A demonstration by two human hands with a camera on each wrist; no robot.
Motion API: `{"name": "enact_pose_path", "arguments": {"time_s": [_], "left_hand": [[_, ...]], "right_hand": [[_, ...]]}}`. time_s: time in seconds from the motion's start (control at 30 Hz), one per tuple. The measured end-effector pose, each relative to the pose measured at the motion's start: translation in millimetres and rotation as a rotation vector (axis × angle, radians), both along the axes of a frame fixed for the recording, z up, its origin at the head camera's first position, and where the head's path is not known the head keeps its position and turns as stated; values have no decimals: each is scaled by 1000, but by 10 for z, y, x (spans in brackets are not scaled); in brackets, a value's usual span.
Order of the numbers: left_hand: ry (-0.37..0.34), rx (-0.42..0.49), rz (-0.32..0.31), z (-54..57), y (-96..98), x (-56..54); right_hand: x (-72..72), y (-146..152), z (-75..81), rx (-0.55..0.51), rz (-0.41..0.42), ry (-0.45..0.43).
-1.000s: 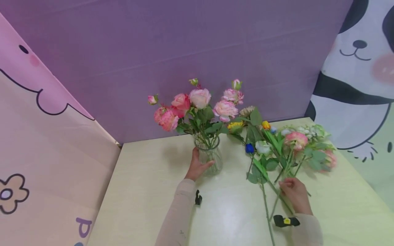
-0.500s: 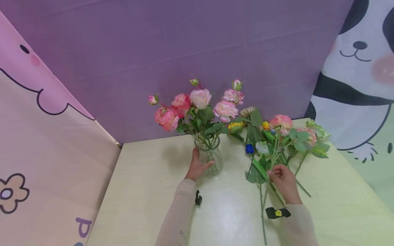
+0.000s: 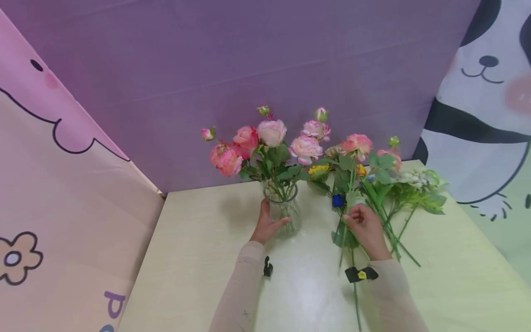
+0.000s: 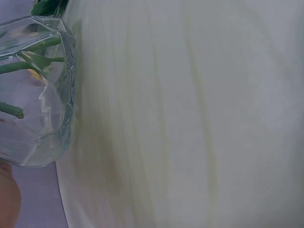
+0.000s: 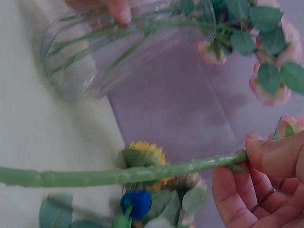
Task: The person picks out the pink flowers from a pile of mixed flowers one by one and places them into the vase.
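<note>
In the head view, my left hand (image 3: 268,227) grips the side of a clear glass vase (image 3: 293,216), thumb across its front. Pink and coral flowers (image 3: 271,133) stand in the vase, their cut stems visible through the glass in the left wrist view. My right hand (image 3: 366,227) pinches the green stem (image 5: 99,177) of a coral-pink flower spray between thumb and fingers. Its large bloom (image 3: 357,145) rises above the hand, with a second bloom (image 3: 390,158) and a bud beside it. The spray is off the table, right of the vase.
More loose flowers lie on the right of the pale table (image 3: 207,258): a blue bud (image 3: 337,201), a yellow flower (image 3: 318,171) and white blossoms (image 3: 419,180). A purple backdrop (image 3: 207,83) stands behind the table; printed panels flank it.
My right hand has moved left and up, lifting the coral-pink spray off the other flowers toward the vase. The left hand has stayed on the vase.
</note>
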State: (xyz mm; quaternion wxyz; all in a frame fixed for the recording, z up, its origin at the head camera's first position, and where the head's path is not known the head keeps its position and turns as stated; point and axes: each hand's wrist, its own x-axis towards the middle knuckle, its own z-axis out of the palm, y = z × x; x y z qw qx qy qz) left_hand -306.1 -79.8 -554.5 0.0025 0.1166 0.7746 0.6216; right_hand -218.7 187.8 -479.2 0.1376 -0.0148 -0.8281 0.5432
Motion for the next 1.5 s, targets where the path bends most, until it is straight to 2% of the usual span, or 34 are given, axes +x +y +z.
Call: {"name": "enact_pose_path", "arguments": {"time_s": [0.33,0.63,0.7,0.87,0.97,1.17,1.4,1.5], "left_hand": [[-10,-19,2,14,7,-9],[-3,-23,8,29,20,0],[-3,-24,11,29,19,2],[-24,-38,7,34,9,-2],[-46,-37,6,45,4,3],[-54,-40,14,41,-6,21],[-37,-38,6,18,-12,21],[-46,-35,6,4,-9,15]], "right_hand": [[-187,-215,276,44,51,111],[-317,-366,584,-24,86,213],[-322,-402,671,-51,84,242],[-237,-542,1054,-96,72,278],[-231,-596,1184,-109,80,301],[-227,-713,1367,-119,84,356],[-319,-837,1476,-76,91,460],[-362,-884,1498,-99,114,475]]}}
